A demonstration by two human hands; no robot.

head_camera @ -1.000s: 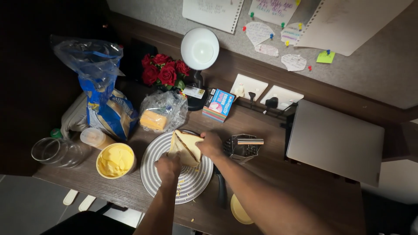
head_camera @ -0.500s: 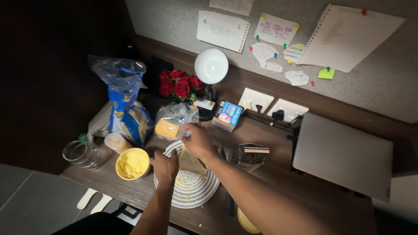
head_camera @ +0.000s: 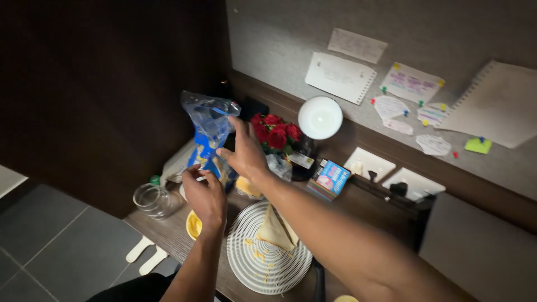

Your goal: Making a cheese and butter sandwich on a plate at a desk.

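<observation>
Your right hand (head_camera: 241, 154) is stretched out with its fingers (head_camera: 239, 130) spread, the tips touching the blue and clear bread bag (head_camera: 209, 134) that stands upright at the back left of the tabletop (head_camera: 168, 234). Your left hand (head_camera: 205, 196) sits just below, fingers (head_camera: 190, 171) curled toward the lower part of the same bag; whether they pinch the plastic you cannot tell from here. Just right of your right fingers stand the red roses (head_camera: 275, 131) and a round white lamp (head_camera: 319, 118). Left of your left fingers sits a glass jar (head_camera: 152, 201). Under your forearms lies the striped plate (head_camera: 263, 263) with a cut sandwich (head_camera: 277, 229), and a yellow tub (head_camera: 193, 225) shows just beneath your left wrist
</observation>
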